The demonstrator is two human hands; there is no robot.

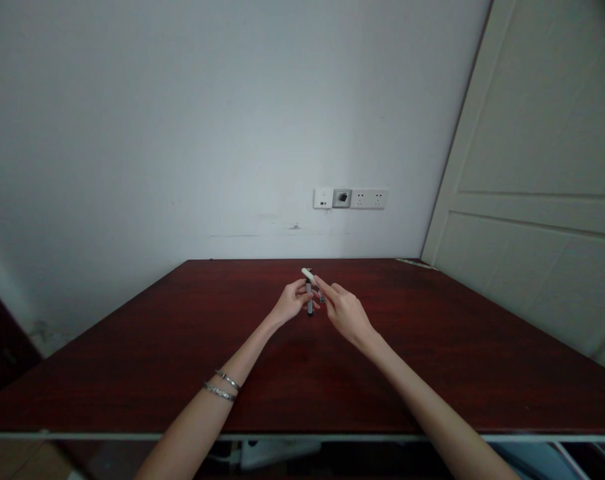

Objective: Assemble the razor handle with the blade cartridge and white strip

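Note:
Over the middle of the dark red table [432, 360] my two hands meet. My left hand [291, 301] pinches a slim dark pen-like stick [310, 303] that stands nearly upright, its lower end close to the table top. My right hand [343, 311] pinches a small white cap-like piece [307, 272] right at the stick's upper end. Whether the white piece is joined to the stick I cannot tell. Two silver bracelets [222, 387] circle my left wrist.
A white wall rises behind the table, with a row of sockets [350, 199] on it. A pale door [537, 180] stands along the table's right side. A pale strip edges the table's near side [132, 436].

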